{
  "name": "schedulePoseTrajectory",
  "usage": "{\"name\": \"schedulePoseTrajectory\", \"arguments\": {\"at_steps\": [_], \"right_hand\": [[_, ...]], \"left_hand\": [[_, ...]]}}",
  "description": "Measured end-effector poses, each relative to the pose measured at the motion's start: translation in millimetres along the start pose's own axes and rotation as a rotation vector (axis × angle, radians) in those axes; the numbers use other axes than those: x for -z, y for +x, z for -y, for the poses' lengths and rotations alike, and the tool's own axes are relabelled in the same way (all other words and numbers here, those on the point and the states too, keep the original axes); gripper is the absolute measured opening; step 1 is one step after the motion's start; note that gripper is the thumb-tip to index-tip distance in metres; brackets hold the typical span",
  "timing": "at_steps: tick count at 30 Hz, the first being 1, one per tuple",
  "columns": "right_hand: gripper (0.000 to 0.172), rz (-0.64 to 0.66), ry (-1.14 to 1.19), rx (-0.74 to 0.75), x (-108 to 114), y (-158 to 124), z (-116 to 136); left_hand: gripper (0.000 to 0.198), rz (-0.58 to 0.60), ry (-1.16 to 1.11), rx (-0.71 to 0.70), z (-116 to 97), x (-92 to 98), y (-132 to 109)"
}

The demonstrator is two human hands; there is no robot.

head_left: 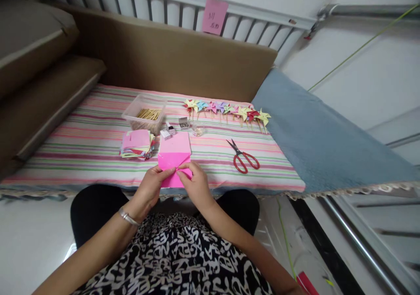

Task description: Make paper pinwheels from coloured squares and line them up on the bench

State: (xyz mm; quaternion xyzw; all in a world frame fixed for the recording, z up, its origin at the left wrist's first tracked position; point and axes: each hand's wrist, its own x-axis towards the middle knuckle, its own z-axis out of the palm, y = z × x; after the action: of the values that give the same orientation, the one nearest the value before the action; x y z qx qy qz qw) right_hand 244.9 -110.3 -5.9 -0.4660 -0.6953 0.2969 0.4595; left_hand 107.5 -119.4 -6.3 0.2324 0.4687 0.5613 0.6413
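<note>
Bright pink paper point(169, 160) lies at the table's near edge, overlapping a lighter pink sheet point(175, 143). My left hand point(152, 182) pinches the bright paper near its middle, thumb pointing right. From the other side my right hand point(196, 182) grips the same paper, its thumb and index finger close to my left thumb. A stack of coloured paper squares point(136, 142) sits to the left. Red-handled scissors point(243, 157) lie partly spread to the right. Small boxes point(168, 131) and an open box of tiny pieces point(183, 123) are beyond the paper.
A clear plastic tub point(131, 111) holds short wooden sticks point(149, 114). Finished paper pinwheels point(226, 108) line the back of the striped cloth point(98, 142). A small clear container point(197, 131) stands mid-table. A brown board point(164, 57) rises behind, and a blue cloth point(315, 133) lies right.
</note>
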Motion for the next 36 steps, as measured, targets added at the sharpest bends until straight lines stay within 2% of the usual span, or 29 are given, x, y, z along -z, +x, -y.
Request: {"name": "schedulePoseTrajectory", "arguments": {"at_steps": [8,13,18,26,32,36], "right_hand": [[0.005,0.020,-0.002,-0.074,-6,6,4],[0.006,0.040,-0.025,-0.098,-7,7,8],[0.006,0.041,-0.009,-0.115,-8,7,10],[0.006,0.049,0.051,-0.180,-9,6,12],[0.007,0.061,0.077,-0.215,-8,7,9],[0.007,0.065,0.075,-0.242,-9,8,8]], "left_hand": [[0.032,-0.004,-0.013,-0.014,2,3.2,0],[0.023,-0.036,-0.020,0.018,-4,2.8,-1],[0.025,-0.070,0.015,0.033,-9,2.2,-1],[0.027,-0.034,0.022,0.069,-10,5.6,-3],[0.026,0.037,0.063,0.081,-7,8.3,-1],[0.030,0.027,0.106,0.060,-4,9.5,-1]]}}
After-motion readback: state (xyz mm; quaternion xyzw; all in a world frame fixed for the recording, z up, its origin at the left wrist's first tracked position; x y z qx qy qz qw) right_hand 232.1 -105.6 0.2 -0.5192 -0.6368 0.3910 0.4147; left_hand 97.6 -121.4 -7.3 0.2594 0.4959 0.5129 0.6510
